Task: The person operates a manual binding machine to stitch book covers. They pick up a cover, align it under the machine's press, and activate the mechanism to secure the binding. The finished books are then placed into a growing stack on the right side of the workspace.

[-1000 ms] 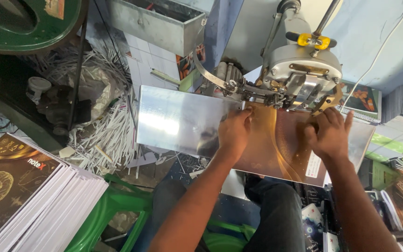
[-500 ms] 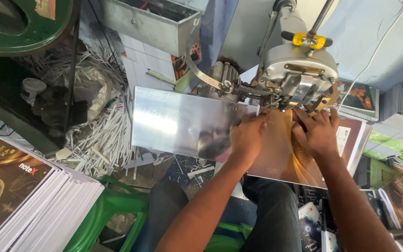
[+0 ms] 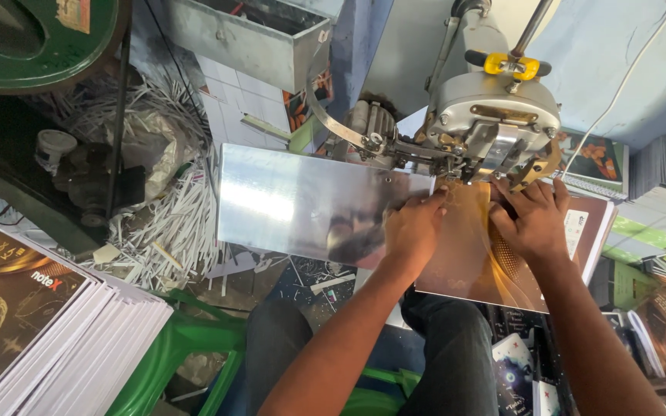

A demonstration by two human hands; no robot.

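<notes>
Under the fingers point(image 3: 425, 209) lies a glossy brown paper booklet cover point(image 3: 464, 246); left of them the bare metal plate point(image 3: 294, 204) shines mirror-smooth; just above, the machine head point(image 3: 495, 115) is dull grey cast metal.

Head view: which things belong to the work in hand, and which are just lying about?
In use:
left hand and right hand, both pressing the brown booklet
grey machine head directly above the booklet
shiny metal plate under it

Lying about:
stack of dark-covered booklets
paper trimmings
grey metal box
green stool
</notes>
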